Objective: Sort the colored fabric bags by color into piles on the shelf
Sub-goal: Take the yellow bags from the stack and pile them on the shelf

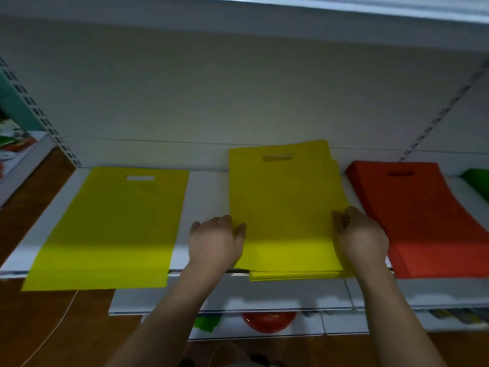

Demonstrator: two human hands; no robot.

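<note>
Yellow fabric bags sit in a stack [285,207] mid-shelf [206,189], gripped at both side edges — left hand [215,241] with its thumb over the top bag, right hand [361,233] curled onto the opposite edge. Left of the stack lies a lone yellow-green bag [111,229]; right of it, an orange-red pile [423,215]. Lower bags already jut past the shelf lip — an uneven lift could fan the stack and spill bags to the floor.
</note>
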